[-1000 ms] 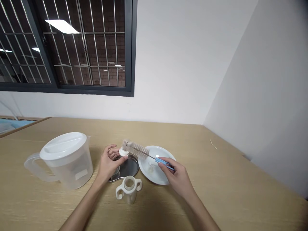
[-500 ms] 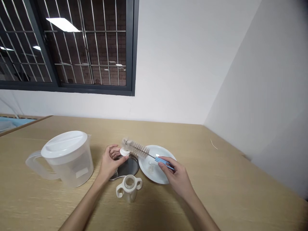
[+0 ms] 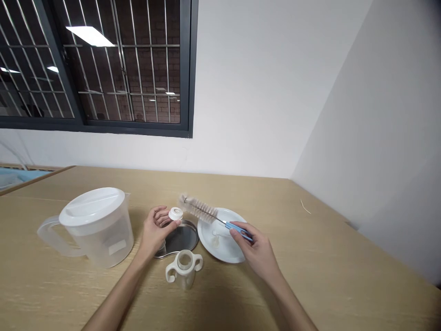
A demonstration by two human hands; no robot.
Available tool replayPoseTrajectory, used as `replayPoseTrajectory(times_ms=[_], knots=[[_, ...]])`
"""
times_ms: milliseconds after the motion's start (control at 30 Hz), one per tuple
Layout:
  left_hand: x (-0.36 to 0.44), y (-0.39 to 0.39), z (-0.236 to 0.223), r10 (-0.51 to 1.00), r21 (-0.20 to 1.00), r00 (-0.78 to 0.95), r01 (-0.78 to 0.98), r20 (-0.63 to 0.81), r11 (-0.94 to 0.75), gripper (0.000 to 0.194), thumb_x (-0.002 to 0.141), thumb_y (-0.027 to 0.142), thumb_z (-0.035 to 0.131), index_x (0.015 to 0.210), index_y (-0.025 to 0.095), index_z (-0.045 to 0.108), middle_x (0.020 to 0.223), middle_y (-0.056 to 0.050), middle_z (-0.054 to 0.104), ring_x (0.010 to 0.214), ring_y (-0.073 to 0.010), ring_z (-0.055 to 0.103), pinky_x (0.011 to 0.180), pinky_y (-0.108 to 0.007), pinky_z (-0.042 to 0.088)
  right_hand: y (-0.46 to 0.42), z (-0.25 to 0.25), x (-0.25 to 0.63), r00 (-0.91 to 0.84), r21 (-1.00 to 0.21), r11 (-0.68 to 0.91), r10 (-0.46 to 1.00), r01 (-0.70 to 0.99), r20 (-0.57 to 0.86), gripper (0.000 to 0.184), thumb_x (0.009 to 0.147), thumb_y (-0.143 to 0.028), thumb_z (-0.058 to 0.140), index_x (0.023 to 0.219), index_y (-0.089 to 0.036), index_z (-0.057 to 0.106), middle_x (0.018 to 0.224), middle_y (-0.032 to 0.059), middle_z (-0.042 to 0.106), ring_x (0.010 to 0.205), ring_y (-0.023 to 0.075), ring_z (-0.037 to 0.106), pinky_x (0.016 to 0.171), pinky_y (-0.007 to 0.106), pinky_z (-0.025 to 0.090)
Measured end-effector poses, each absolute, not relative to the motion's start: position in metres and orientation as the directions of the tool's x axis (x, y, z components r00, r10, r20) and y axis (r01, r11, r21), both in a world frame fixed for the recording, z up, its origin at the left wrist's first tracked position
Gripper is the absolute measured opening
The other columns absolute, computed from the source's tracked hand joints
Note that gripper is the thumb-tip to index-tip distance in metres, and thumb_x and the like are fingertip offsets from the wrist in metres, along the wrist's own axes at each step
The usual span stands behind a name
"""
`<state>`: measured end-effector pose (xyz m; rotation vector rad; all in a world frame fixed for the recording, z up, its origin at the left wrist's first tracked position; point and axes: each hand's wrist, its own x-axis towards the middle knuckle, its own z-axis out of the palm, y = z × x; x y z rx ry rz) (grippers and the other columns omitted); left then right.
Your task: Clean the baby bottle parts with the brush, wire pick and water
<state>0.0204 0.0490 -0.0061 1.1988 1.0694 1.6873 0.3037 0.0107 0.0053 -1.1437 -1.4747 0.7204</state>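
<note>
My left hand (image 3: 155,231) grips a small white bottle collar ring (image 3: 175,214) between thumb and fingers, above a metal tray. In my right hand (image 3: 257,248) is the blue handle of a bottle brush (image 3: 200,209), its pale bristles pointing up and left, just right of the ring and apart from it. A baby bottle with two cream handles (image 3: 185,271) stands upright and open-topped on the table, nearer to me. Under the brush lies a white plate (image 3: 229,253) with a small clear piece, perhaps a teat (image 3: 215,240), on it.
A lidded translucent pitcher (image 3: 103,239) stands on the left. The dark metal tray (image 3: 184,238) lies beside the plate. A thin pale strip (image 3: 305,207) is on the wooden table (image 3: 330,266) at right. Walls and a barred window (image 3: 124,64) are behind.
The brush has drawn back to the right, its bristles coming away from the ring. My left hand has shifted slightly left, and the ring's opening now shows.
</note>
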Motion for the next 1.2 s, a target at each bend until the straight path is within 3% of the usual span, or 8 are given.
replayPoseTrajectory(times_ms=[200,567,933,1200], knots=[[0.026,0.045,-0.003,0.924,0.935,-0.228,-0.109,0.307,-0.337,0.064,0.055,0.022,0.088,0.106,0.018,0.049,0.092,-0.005,0.07,0.086,-0.0171,0.07,0.085,-0.033,0.056,0.009,0.004,0.298,-0.012,-0.9,0.343,0.935,0.268,0.353,0.042,0.081,-0.053,0.066,0.104,-0.019,0.073,0.114,0.0118,0.071,0.097,0.026,0.07,0.085,0.037,0.059],[0.02,0.049,-0.006,0.934,0.941,-0.22,-0.128,0.28,-0.312,0.064,0.057,0.024,0.087,0.109,0.017,0.05,0.098,-0.008,0.072,0.092,-0.019,0.071,0.089,-0.035,0.056,0.01,0.007,0.305,0.038,-0.892,0.361,0.922,0.271,0.385,0.037,0.082,-0.05,0.066,0.1,-0.019,0.073,0.103,0.0099,0.074,0.091,0.0246,0.071,0.079,0.033,0.06],[0.021,0.044,0.0,0.955,0.949,-0.194,-0.179,0.223,-0.258,0.067,0.056,0.029,0.088,0.109,0.017,0.05,0.098,-0.009,0.074,0.092,-0.0211,0.072,0.091,-0.038,0.055,0.007,0.015,0.301,0.016,-0.889,0.352,0.928,0.292,0.373,0.043,0.079,-0.057,0.066,0.097,-0.019,0.075,0.104,0.0113,0.074,0.091,0.0267,0.071,0.077,0.035,0.061],[0.016,0.044,-0.002,0.979,0.963,-0.117,-0.194,0.169,-0.189,0.069,0.066,0.038,0.083,0.122,0.018,0.048,0.1,-0.01,0.075,0.096,-0.021,0.071,0.092,-0.035,0.052,0.008,0.017,0.306,0.077,-0.885,0.357,0.915,0.299,0.395,0.041,0.079,-0.054,0.067,0.097,-0.018,0.074,0.101,0.0111,0.075,0.086,0.0242,0.071,0.075,0.032,0.06]])
